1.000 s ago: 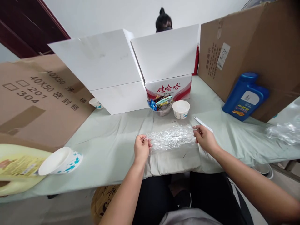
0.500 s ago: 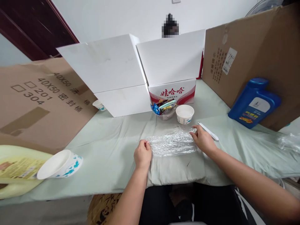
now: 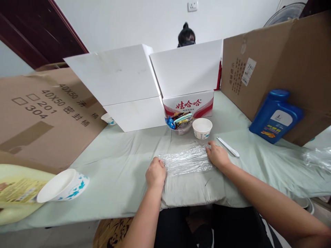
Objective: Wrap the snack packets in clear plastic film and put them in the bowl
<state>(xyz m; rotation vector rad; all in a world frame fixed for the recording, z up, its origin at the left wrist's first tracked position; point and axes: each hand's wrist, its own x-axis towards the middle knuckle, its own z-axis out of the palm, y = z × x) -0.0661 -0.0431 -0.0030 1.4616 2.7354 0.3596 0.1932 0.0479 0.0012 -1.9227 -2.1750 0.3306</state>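
A crinkled sheet of clear plastic wrap (image 3: 186, 161) lies flat on the pale green cloth (image 3: 121, 172) in front of me. My left hand (image 3: 155, 174) is closed in a loose fist and pinches the sheet's left edge. My right hand (image 3: 217, 155) rests on the sheet's right edge, fingers curled down onto it. A white knife-like tool (image 3: 228, 147) lies just right of my right hand. Behind the sheet stand a small white paper bowl (image 3: 202, 127) and a bowl of wrapped snacks (image 3: 180, 122).
White boxes (image 3: 144, 86) and brown cardboard sheets (image 3: 271, 65) wall in the table; a person's head shows behind them. A blue jug (image 3: 276, 116) stands at right, a white bowl (image 3: 63, 185) and a yellow bottle (image 3: 15, 189) at left, more plastic film (image 3: 317, 158) at far right.
The plastic wrap has been drawn narrower, both hands moving closer together and lower onto the cloth. The camera tilted up a little.
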